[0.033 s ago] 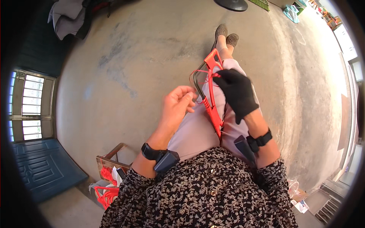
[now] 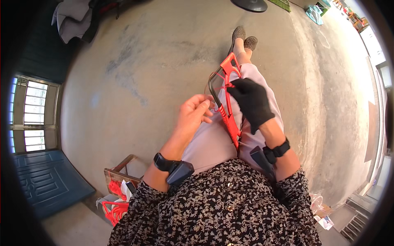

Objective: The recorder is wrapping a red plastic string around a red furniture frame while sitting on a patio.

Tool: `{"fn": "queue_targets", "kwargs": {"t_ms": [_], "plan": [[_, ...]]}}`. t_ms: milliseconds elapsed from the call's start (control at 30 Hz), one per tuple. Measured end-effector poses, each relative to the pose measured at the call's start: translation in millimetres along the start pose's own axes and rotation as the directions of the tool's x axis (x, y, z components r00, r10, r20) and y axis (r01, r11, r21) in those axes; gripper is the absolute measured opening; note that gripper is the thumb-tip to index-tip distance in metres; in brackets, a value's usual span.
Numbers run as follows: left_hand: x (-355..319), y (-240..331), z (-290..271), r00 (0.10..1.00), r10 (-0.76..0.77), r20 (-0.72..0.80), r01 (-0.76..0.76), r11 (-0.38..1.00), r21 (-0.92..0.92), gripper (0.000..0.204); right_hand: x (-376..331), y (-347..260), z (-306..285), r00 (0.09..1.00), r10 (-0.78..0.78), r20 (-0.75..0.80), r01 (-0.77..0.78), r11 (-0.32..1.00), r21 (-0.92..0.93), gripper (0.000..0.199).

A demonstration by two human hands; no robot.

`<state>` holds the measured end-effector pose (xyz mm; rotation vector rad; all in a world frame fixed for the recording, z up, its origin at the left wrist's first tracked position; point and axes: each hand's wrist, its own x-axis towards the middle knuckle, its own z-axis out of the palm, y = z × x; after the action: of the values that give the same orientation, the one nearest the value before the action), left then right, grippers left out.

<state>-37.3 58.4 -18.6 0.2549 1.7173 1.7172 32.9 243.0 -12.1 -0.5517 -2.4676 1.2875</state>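
Across my lap lies a long red plastic frame (image 2: 233, 126) with a dark curved bar (image 2: 214, 91) along its left side; its exact kind is unclear. Thin red cord (image 2: 221, 87) runs across the gap between bar and frame. My right hand (image 2: 253, 100), in a black glove, pinches the cord close to the frame's right edge. To the left of the bar, my bare left hand (image 2: 193, 110) has its thumb and forefinger together, with cord at the fingertips. The forefinger is slightly blurred, and the other fingers are loosely curled.
Beside my left elbow stands a wooden stool or chair (image 2: 119, 175), with more red pieces (image 2: 115, 211) near it. A round dark base (image 2: 250, 5) and a green broom (image 2: 281, 4) are at the far side. Plastic and paper items (image 2: 324, 221) lie at my right.
My gloved right hand has shifted slightly left and down along the frame. The loose cord loop by the dark bar has drawn in. My left hand stays nearly in place.
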Motion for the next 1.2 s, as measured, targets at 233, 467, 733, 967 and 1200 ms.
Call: {"fn": "queue_targets", "kwargs": {"t_ms": [233,467,733,967,1200], "plan": [[28.9,-24.3,2.2,0.944,-0.225,0.242,0.313,0.843,-0.438,0.024,-9.7,-5.6,18.4,0.961,-0.177,0.213,0.229,0.94,-0.252,0.02],[26.9,-10.3,-6.9,0.989,-0.132,0.059,0.145,0.894,-0.424,0.022,-22.1,-2.0,3.6,0.978,-0.055,0.2,0.042,0.997,0.065,0.035],[-96.9,78.3,-58.9,0.869,0.151,0.47,0.083,0.894,-0.441,0.03,-42.5,-40.1,-33.0,0.985,-0.17,-0.005,0.17,0.985,0.002,0.053],[-168.0,82.3,-95.0,0.909,0.402,-0.11,-0.334,0.545,-0.77,0.023,-44.6,-87.9,-26.2,0.724,-0.516,0.458,0.493,0.851,0.181,0.031],[-88.4,73.1,-33.3,0.998,-0.006,0.061,0.007,1.0,-0.024,0.025,-70.0,-90.7,-29.6,0.728,-0.443,0.523,0.495,0.868,0.046,0.003]]}}
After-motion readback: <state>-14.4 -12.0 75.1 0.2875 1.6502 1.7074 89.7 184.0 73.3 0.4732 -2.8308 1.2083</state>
